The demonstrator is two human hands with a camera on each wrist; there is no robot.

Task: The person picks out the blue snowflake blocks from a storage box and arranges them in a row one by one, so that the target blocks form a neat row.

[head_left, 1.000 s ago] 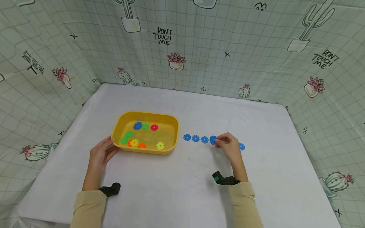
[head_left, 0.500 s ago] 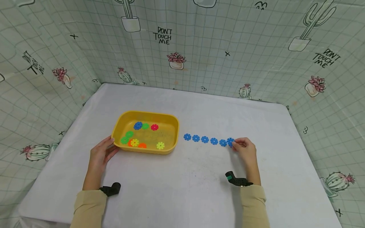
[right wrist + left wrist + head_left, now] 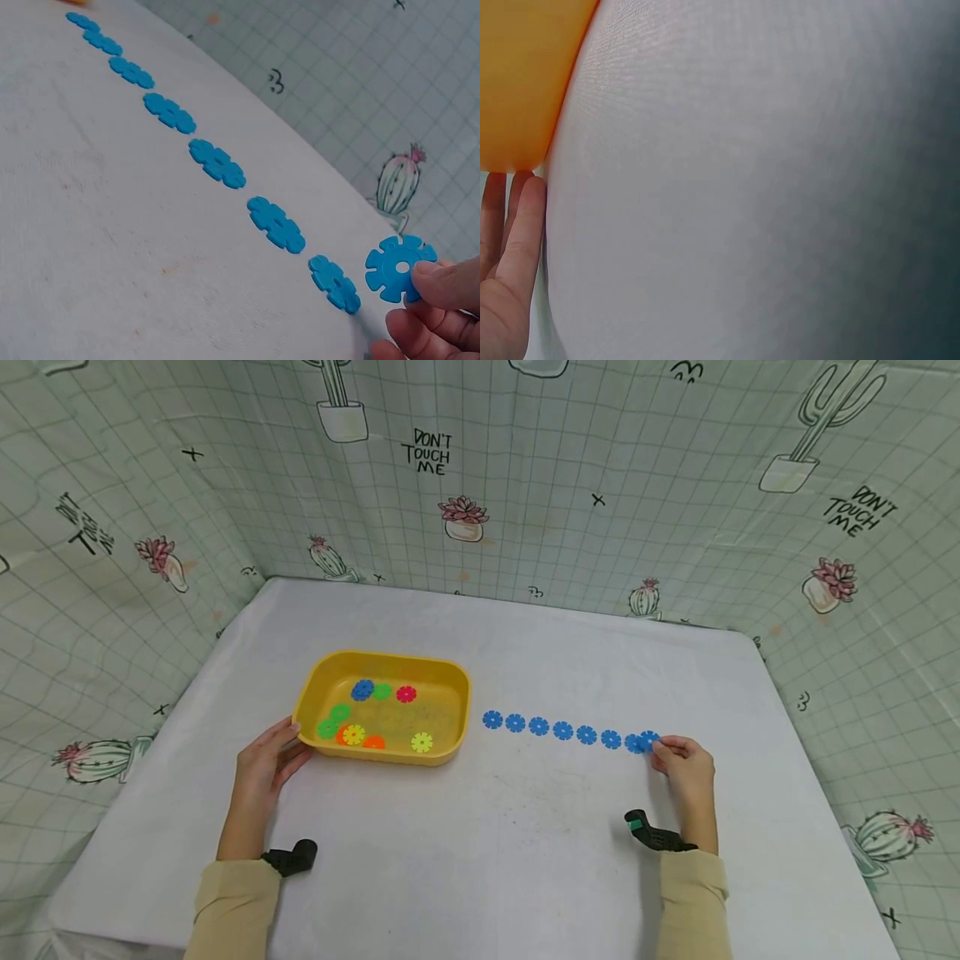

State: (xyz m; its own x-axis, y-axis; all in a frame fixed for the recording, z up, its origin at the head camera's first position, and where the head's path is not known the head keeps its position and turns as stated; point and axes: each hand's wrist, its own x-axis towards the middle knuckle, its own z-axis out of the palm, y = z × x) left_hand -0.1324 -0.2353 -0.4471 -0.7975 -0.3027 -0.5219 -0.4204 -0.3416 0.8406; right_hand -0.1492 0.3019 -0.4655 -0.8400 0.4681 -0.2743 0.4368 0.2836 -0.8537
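Note:
A blue notched plastic disc, shaped like a snowflake with a centre hole, is pinched between thumb and fingers of my right hand. In the right wrist view it is raised off the table beside the nearest blue disc of a row. That row of several blue discs lies flat, running rightward from the tray. My left hand touches the near left corner of the yellow tray with fairly straight fingers. Inside the tray lie blue, green, red, orange and yellow discs.
A white cloth covers the table. Behind and at both sides hangs a pale checked curtain with cactus drawings, meeting the table's far edge. Each wrist wears a black camera mount.
My right hand has moved rightward along the row, leaving further blue discs lying in it, and carries another at its right end. The left hand and tray have stayed put.

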